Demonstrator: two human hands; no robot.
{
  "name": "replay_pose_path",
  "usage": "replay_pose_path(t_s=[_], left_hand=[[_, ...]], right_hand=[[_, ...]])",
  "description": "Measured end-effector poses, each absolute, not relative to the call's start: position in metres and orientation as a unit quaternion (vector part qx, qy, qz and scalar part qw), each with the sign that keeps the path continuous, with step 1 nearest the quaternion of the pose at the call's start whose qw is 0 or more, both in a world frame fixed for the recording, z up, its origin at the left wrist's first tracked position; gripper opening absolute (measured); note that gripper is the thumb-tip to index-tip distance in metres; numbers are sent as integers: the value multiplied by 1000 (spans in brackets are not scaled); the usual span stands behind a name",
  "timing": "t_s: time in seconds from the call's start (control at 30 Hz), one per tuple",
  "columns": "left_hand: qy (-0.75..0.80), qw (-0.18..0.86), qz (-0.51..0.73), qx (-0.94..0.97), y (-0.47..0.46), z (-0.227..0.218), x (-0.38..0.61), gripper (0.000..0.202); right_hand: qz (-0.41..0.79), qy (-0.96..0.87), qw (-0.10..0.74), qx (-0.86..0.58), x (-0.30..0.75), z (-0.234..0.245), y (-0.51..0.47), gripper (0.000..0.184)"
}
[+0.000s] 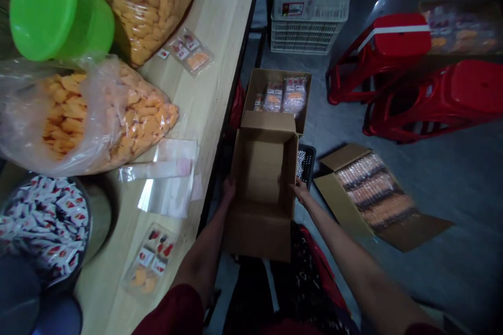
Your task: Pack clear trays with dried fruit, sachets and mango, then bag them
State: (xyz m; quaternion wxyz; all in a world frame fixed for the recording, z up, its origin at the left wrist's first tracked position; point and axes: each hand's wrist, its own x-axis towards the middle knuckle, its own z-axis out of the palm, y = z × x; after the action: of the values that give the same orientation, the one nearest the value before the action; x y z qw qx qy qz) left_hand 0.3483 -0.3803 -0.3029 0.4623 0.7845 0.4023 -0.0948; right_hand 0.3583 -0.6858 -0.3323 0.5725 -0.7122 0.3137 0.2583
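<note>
While the cardboard box (261, 188) sits open and empty just below the surface (220, 21) edge, the left grip (228, 188) clasps its left wall and the right grip (301, 189) pinches the right wall, fingers curled over the rim; a filled carton (373, 188) lies open on the floor nearby.

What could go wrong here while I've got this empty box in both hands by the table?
The empty cardboard box is gripped only at its side walls by the left hand and right hand; it might buckle or slip. The clear pouches lie at the table edge right beside the box, so a nudge could sweep them off. The open packed box on the floor sits close to the right; it could get bumped.
</note>
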Motion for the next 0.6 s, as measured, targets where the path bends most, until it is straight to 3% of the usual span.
replay_pose_path(t_s=[0.27,0.6], left_hand=[[374,392,-133,830,-357,-354,357,47],[352,328,-190,856,-364,-353,392,49]], right_hand=[[265,274,527,-760,355,-351,-685,53],[310,245,384,-835,402,-360,-690,71]])
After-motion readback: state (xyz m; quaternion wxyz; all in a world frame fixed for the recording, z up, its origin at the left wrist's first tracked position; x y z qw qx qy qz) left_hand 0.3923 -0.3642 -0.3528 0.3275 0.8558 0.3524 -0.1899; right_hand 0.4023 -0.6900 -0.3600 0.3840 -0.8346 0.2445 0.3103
